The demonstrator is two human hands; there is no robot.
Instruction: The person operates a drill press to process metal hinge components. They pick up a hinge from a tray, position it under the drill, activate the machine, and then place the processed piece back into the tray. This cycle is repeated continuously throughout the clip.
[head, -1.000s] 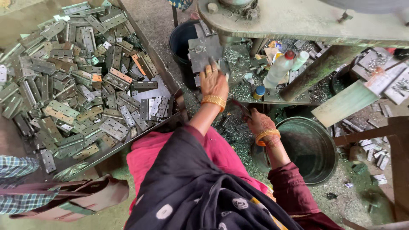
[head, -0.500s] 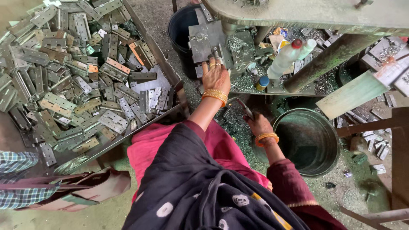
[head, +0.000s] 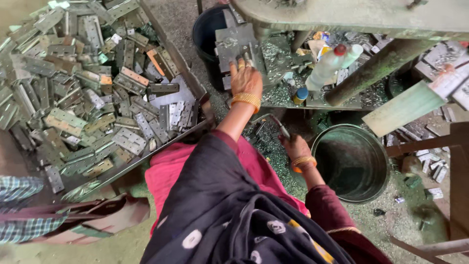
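My left hand [head: 245,78] reaches forward, its fingertips pressing on a small flat metal piece against the grey metal block [head: 234,41] of a press. Lower and to the right, my right hand [head: 294,145] is closed around a thin metal lever [head: 279,126] that sticks up beside the machine's edge. Both wrists wear gold bangles. A large tray [head: 193,83] heaped with several grey metal hinges [head: 88,98] lies to the left of my left arm.
A black bucket [head: 207,29] stands behind the block. A round dark metal tub [head: 351,164] sits right of my right hand. Plastic bottles [head: 332,63] and metal shavings lie on the machine bed. Another person's checked sleeve [head: 19,230] is at the bottom left.
The view has shifted a little, so the tray and the machine sit differently in the frame. My left hand stays on the block, and my right hand stays by the lever.
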